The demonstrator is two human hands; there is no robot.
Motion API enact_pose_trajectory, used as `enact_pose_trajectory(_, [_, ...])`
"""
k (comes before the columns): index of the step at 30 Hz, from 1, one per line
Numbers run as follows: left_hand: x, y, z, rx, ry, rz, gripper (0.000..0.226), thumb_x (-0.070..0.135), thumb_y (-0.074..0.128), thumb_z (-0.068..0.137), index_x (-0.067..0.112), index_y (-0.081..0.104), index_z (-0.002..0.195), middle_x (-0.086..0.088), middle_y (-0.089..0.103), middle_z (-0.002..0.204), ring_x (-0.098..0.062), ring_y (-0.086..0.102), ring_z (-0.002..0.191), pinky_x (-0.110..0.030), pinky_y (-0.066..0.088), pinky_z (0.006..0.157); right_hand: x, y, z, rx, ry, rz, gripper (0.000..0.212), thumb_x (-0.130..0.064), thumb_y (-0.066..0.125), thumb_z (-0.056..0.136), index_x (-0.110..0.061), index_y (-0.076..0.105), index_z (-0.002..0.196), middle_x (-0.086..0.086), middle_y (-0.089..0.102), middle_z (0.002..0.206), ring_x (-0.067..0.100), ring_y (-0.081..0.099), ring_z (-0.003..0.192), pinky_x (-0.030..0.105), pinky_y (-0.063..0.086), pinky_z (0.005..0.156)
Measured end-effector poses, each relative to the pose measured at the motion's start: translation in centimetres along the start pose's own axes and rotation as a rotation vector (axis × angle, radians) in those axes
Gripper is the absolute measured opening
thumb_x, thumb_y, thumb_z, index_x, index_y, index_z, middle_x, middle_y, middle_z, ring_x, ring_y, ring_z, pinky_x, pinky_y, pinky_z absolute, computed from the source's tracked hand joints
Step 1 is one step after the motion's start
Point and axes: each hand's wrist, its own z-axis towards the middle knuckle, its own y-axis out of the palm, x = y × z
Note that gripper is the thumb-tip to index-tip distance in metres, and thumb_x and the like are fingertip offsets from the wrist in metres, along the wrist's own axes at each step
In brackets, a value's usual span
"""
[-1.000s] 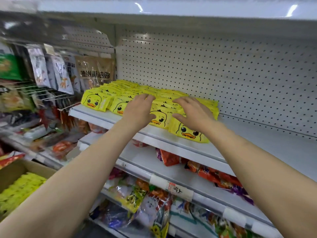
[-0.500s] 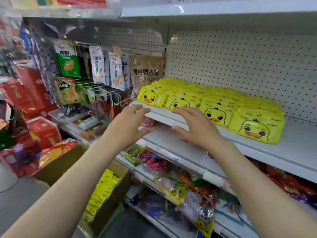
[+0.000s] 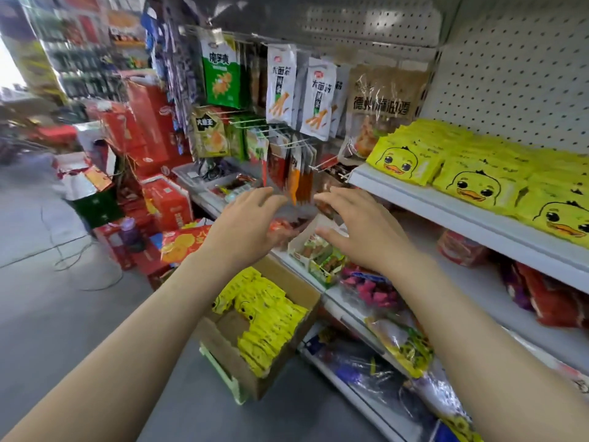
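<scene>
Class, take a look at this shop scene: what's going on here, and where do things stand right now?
A person seems to be stocking a shop shelf. The left hand and the right hand are both empty with fingers spread, hovering in the air between the white shelf and the cardboard box on the floor. Rows of yellow duck packets lie on that shelf, and spare packets fill the box, so the hands are probably heading down for another batch.
</scene>
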Motion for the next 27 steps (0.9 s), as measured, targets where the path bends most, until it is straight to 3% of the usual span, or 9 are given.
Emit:
enact_pose_trajectory(7, [-7.8,3.5,0.7,-0.061,-0.109,0.012,0.059,0.046,0.062,0.088,0.023,0.044,0.139,-0.003,0.044,0.141,-0.027,0.045,0.127,-0.042,0.044,0.099,-1.6,6.4,7.8,-0.063,-0.098,0.018,0.060,-0.055,0.053,0.094,-0.031,0.038,0.147,-0.002,0.036,0.154,0.018,0.029,0.141,0.036,0.031,0.111])
enact_pose_trajectory(18, [-18.9,12.0,8.8,-0.245,-0.243,0.024,0.061,0.048,0.059,0.089,0.027,0.037,0.142,-0.004,0.041,0.146,-0.028,0.041,0.132,-0.047,0.044,0.100,0.2,18.1,23.2,-0.256,-0.133,0.133,0.059,-0.053,0.054,0.093,-0.034,0.036,0.146,-0.003,0.032,0.156,0.019,0.026,0.143,0.043,0.034,0.112])
enact_pose_trajectory(27, [-24.9,23.6,9.6,-0.499,-0.298,-0.056,0.065,0.047,0.061,0.089,0.023,0.037,0.144,-0.005,0.040,0.146,-0.028,0.044,0.129,-0.044,0.047,0.096,1.9,31.8,27.1,-0.490,-0.092,0.209,0.062,-0.053,0.058,0.087,-0.027,0.044,0.142,0.005,0.043,0.147,0.028,0.037,0.137,0.046,0.036,0.110])
